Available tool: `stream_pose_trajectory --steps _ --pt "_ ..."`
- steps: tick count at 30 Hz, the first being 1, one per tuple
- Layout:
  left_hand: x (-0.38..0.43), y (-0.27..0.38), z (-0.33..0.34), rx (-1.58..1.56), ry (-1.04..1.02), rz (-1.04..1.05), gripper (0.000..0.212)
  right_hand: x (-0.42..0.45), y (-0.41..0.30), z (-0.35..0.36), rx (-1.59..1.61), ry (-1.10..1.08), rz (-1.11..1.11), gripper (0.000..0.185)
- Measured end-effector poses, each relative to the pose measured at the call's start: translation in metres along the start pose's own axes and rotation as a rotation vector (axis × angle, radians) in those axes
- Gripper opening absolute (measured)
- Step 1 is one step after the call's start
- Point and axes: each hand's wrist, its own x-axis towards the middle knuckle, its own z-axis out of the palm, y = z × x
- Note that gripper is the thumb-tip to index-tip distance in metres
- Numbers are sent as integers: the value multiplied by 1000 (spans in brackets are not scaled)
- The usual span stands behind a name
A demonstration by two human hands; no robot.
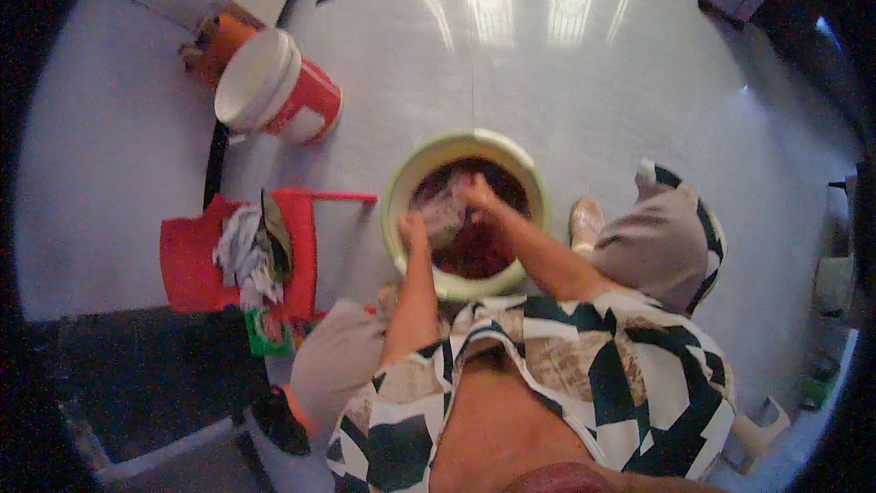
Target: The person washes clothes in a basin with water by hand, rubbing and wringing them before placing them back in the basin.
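Note:
A round pale green plastic basin [472, 138] stands on the floor before me, holding a dark red mass [486, 246] whose make-up is too blurred to tell. Over it, a limp pale greyish piece [441, 216], cloth or thin plastic, stretches between my two hands. My left hand [412, 229] grips its left end close to the basin's inner left wall. At the other end, above the middle of the basin, my right hand [480, 194] has its fingers closed on the piece. Part of the basin's contents is hidden beneath my hands and forearms.
Left of the basin, a red plastic stool or chair [306, 239] bears crumpled cloths [243, 246], with a green packet [268, 332] beside it. A white bucket with a red label [254, 85] stands farther off, near an orange object [229, 41]. A dark panel [150, 376] lies lower left.

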Motion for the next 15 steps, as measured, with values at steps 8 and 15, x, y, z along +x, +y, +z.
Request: stream_pose_trajectory --steps 8,15 --pt "-87 151 -3 89 -274 173 26 3 6 -8 163 -315 39 60" --pt "-83 153 7 94 -166 623 18 55 42 -17 -29 -459 -1004 31"
